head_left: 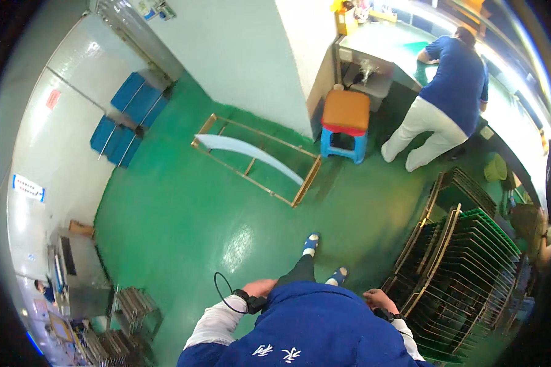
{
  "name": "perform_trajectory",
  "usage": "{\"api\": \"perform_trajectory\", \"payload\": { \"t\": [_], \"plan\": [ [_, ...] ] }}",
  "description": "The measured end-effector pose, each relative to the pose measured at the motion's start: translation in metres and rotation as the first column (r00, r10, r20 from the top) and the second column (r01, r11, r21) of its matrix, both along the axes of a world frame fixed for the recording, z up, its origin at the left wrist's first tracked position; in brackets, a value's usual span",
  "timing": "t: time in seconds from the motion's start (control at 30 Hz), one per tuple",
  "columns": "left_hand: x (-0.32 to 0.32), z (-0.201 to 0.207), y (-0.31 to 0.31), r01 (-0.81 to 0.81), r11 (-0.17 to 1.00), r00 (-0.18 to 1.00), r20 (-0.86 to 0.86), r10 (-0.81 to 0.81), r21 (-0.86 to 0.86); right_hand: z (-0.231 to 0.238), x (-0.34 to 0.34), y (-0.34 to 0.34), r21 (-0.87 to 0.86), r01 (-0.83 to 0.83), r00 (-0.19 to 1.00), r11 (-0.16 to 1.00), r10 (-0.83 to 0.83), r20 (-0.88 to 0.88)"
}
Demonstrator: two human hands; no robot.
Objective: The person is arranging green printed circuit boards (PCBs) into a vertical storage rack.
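My left hand [261,287] hangs at my left side, next to the blue garment over my body. Its fingers are hidden. A black band with a dark device and a looped black cable [219,286] sits at that wrist. My right hand [379,299] is at my right side, its fingers curled in with nothing visible in them. It is nearest to a tall wire rack [453,281] with several stacked shelves, apparently apart from it. A black band circles the right wrist too. My feet [311,244] stand on the green floor, one ahead of the other.
Ahead, a long wooden frame [251,166] with a pale curved strip lies on the floor. Beyond stands a blue stool [344,144] with a brown seat. A person [452,79] bends over a lit bench. Blue panels [138,101] lean at the left wall; metal racks stand lower left.
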State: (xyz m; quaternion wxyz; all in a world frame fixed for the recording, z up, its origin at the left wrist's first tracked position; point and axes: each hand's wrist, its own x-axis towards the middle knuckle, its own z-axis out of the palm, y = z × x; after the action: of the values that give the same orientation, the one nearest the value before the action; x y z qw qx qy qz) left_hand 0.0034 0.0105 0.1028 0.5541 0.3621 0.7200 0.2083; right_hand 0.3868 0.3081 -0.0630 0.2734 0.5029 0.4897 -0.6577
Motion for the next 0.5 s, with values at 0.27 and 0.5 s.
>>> {"api": "perform_trajectory", "payload": {
  "t": [0.27, 0.5],
  "plan": [
    [-0.098, -0.065, 0.059, 0.294, 0.952, 0.956, 0.031, -0.292, -0.083, 0.039, -0.047, 0.010, 0.162, 0.035, 0.999, 0.986, -0.040, 0.026],
    [-0.153, -0.230, 0.037, 0.377, 0.918, 0.902, 0.272, -0.334, -0.124, 0.057, -0.105, 0.005, 0.174, 0.078, 0.992, 0.982, -0.094, 0.085]
  ]
}}
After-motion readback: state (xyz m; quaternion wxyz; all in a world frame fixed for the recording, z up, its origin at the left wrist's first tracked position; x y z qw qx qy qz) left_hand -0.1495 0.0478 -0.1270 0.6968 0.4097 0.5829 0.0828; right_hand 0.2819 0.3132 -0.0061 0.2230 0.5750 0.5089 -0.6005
